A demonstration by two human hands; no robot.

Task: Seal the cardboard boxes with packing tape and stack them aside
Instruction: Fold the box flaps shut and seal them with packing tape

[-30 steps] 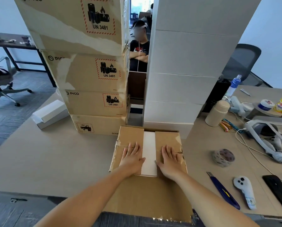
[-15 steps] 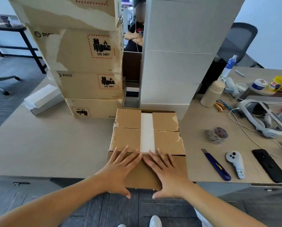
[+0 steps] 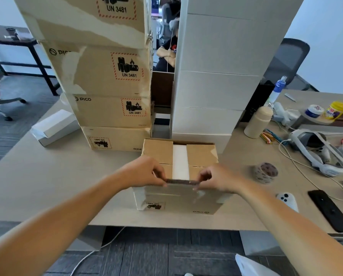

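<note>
Over the cardboard box, left hand and right hand pinch a dark tape strip by its ends. Slack could stick it crooked.

Left hand and right hand each pinch one end of a dark strip.
The left arm comes in from the bottom left and the right arm from the bottom right. Both are bare and stretched forward, and they come close together at the hands. The fingers of both hands are curled, with the fingertips squeezing the strip. The hands are level and a little apart, and the strip runs straight between them.
</note>
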